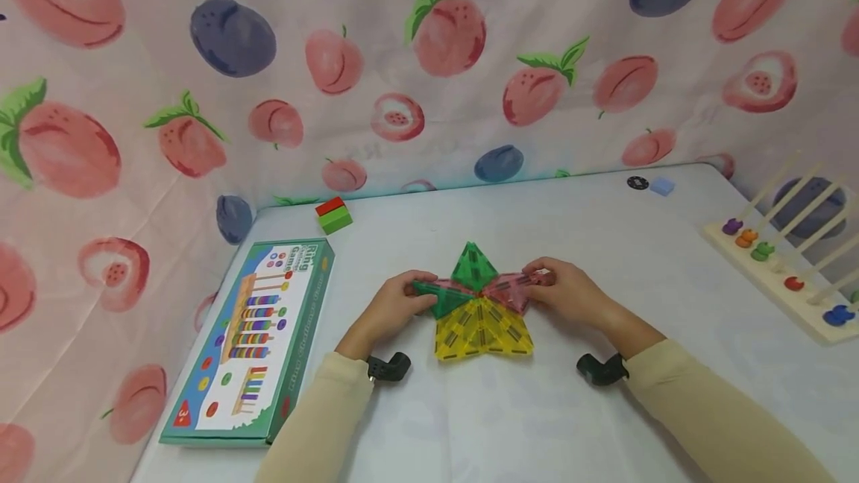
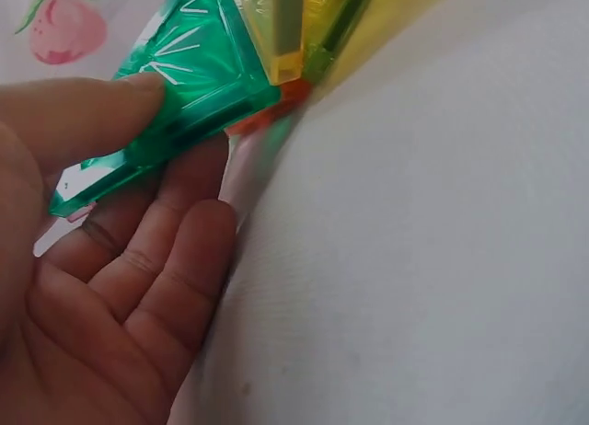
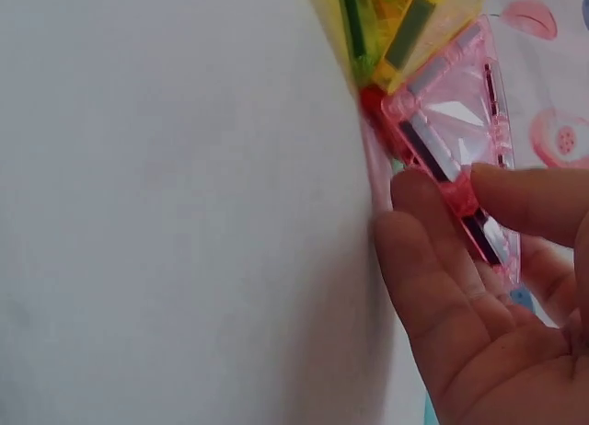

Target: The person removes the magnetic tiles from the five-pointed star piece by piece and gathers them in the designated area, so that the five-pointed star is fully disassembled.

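Observation:
Translucent magnetic tiles form a star-like shape in the middle of the table. Its lower part is made of yellow tiles [image 1: 479, 330], and a green tile [image 1: 473, 263] points away at the top. My left hand [image 1: 397, 302] pinches a green triangular tile [image 2: 198, 52] at the left, thumb on its face and fingers beneath. On the right, my right hand [image 1: 570, 291] pinches a pink triangular tile [image 3: 460, 131] by its outer end. In the head view, more pink shows behind the left green tile. Small red-orange parts sit near the centre, partly hidden.
A green ring game box [image 1: 268, 341] lies at the left. Behind it are red and green blocks [image 1: 333, 216]. A wooden peg board [image 1: 778, 274] with coloured pieces stands at the right. A black disc [image 1: 637, 182] and blue block [image 1: 662, 185] lie at the far right.

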`<move>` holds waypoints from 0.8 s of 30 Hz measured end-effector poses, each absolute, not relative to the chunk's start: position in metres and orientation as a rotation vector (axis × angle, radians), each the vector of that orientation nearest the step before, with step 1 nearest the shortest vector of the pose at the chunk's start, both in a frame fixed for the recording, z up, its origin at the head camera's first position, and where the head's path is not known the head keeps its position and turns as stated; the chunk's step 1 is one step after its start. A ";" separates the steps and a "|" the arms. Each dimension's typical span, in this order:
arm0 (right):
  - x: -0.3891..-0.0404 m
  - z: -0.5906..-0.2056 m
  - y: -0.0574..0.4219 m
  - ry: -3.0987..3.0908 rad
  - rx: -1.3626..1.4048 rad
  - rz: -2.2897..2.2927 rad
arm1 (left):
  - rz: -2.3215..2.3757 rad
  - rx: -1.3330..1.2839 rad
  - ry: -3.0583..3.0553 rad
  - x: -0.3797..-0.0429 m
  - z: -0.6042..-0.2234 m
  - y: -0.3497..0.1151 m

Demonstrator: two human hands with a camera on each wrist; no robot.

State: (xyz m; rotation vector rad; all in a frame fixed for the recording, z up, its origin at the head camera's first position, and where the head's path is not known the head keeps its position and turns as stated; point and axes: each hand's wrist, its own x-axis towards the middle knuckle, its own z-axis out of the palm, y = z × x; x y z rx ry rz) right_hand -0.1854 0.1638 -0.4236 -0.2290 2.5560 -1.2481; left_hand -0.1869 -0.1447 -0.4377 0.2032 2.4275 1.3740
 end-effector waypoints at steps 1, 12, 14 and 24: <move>-0.186 -0.424 0.164 2.535 -0.205 -1.276 | 1.389 0.199 2.419 -0.187 -0.439 -0.144; -0.186 -0.427 0.166 2.442 -0.146 -1.396 | 1.432 0.176 2.409 -0.186 -0.440 -0.142; -0.186 -0.427 0.169 2.445 -0.175 -1.382 | 1.432 0.180 2.410 -0.186 -0.440 -0.142; -0.187 -0.423 0.185 2.580 -0.326 -1.207 | 1.419 0.183 2.419 -0.187 -0.440 -0.143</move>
